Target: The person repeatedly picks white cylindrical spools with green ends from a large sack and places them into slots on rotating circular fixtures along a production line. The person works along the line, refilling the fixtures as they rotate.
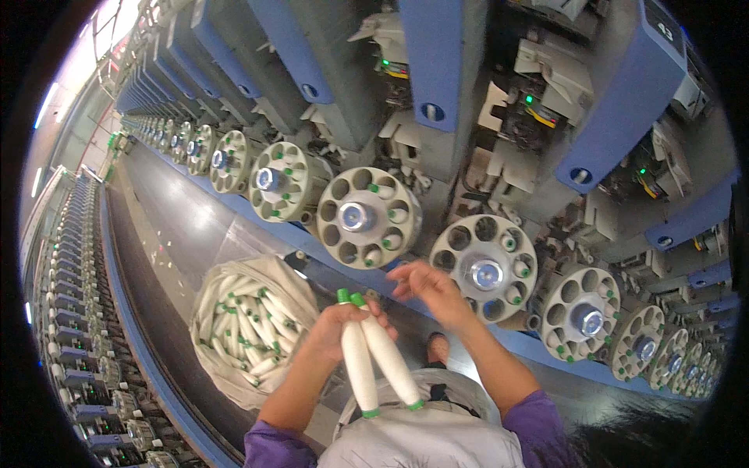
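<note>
My left hand [337, 329] is closed around two spinning bobbins wound with white yarn, held side by side with their green tips up. One yarn bobbin [359, 370] is on the left, and the other yarn bobbin [392, 366] slants to the right; their green lower ends are over my lap. My right hand [431, 290] is empty, its fingers apart and a little bent, just above and right of the bobbin tips. It is nearest to two round bobbin magazines: the left magazine [382, 216] and the right magazine [488, 248]. Both have some holes filled with bobbins.
A cloth sack [303, 290] full of green-tipped yarn bobbins stands to my left. More round magazines line the winding machine, under blue and grey panels [433, 70]. A second row of machinery [78, 335] runs along the far left, beyond the aisle floor [168, 226].
</note>
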`<control>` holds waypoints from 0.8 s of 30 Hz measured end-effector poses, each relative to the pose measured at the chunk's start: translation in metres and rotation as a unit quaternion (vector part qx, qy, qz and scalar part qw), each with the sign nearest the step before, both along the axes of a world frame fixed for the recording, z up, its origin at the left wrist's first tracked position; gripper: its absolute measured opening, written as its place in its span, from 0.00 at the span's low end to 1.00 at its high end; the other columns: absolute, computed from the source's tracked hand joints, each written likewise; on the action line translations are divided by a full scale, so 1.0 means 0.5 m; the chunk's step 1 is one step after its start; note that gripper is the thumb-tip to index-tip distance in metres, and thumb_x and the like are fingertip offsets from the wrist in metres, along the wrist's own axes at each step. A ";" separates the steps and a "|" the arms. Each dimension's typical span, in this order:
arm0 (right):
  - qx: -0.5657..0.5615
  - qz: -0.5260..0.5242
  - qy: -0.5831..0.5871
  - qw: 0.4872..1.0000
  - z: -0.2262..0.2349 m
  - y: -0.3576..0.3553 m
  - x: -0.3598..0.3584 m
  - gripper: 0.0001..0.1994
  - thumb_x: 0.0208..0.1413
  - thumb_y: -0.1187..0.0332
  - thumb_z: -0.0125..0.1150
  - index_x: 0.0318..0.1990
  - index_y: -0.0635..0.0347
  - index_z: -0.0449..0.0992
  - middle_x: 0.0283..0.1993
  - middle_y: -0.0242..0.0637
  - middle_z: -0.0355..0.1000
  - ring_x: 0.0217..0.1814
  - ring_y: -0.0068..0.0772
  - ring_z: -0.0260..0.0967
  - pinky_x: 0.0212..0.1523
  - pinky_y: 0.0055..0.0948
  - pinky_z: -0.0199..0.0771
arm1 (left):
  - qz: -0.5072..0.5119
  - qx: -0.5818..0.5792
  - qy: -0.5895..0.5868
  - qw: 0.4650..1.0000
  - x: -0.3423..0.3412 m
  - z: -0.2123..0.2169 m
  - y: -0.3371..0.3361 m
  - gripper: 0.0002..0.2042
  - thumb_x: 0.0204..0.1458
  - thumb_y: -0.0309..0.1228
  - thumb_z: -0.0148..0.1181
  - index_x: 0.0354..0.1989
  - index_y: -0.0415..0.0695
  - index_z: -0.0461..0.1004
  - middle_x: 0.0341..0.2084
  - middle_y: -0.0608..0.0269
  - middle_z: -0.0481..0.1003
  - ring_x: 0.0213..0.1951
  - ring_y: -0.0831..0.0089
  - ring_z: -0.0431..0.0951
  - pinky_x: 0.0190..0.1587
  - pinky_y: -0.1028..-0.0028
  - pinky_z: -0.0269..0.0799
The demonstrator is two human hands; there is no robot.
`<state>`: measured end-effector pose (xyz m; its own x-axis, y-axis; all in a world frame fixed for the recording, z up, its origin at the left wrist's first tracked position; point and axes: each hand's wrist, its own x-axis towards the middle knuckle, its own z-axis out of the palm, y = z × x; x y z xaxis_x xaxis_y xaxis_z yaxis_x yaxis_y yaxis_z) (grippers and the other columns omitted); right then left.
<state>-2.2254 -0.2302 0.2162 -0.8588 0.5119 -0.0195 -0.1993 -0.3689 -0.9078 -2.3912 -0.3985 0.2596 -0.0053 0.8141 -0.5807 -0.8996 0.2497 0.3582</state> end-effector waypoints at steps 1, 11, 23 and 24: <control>-0.015 0.079 0.011 0.997 0.004 -0.033 -0.031 0.21 0.73 0.53 0.53 0.62 0.59 0.70 0.48 0.33 0.74 0.47 0.25 0.72 0.50 0.30 0.77 | -0.008 0.012 -0.007 1.000 -0.028 -0.006 -0.009 0.13 0.45 0.28 0.60 0.40 0.38 0.76 0.35 0.47 0.79 0.43 0.40 0.82 0.53 0.44 0.78; 0.171 0.155 -0.242 0.942 0.050 -0.228 -0.158 0.24 0.69 0.58 0.59 0.66 0.62 0.69 0.57 0.41 0.77 0.59 0.35 0.75 0.61 0.34 0.72 | 0.135 -0.011 0.048 0.990 -0.335 -0.045 -0.118 0.08 0.42 0.26 0.61 0.32 0.40 0.75 0.30 0.47 0.78 0.40 0.42 0.80 0.55 0.43 0.77; -0.030 -0.124 -0.213 0.969 -0.005 -0.389 -0.216 0.18 0.74 0.53 0.52 0.44 0.62 0.72 0.31 0.33 0.68 0.27 0.27 0.63 0.33 0.30 0.69 | 0.228 -0.044 0.024 0.972 -0.482 -0.076 -0.166 0.05 0.46 0.23 0.54 0.32 0.39 0.68 0.33 0.50 0.72 0.41 0.45 0.78 0.55 0.45 0.77; -0.062 -0.175 -0.194 0.963 -0.014 -0.387 -0.214 0.19 0.74 0.52 0.51 0.43 0.62 0.71 0.29 0.30 0.65 0.27 0.25 0.61 0.33 0.28 0.68 | 0.221 -0.058 0.005 0.973 -0.479 -0.081 -0.166 0.05 0.46 0.22 0.53 0.32 0.39 0.67 0.34 0.50 0.71 0.42 0.45 0.78 0.56 0.45 0.76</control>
<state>-2.3324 -0.4238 0.2090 -0.5496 0.7422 -0.3836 0.0130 -0.4514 -0.8922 -2.6307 -0.4817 0.2189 -0.3470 0.6596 -0.6668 -0.9249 -0.1226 0.3600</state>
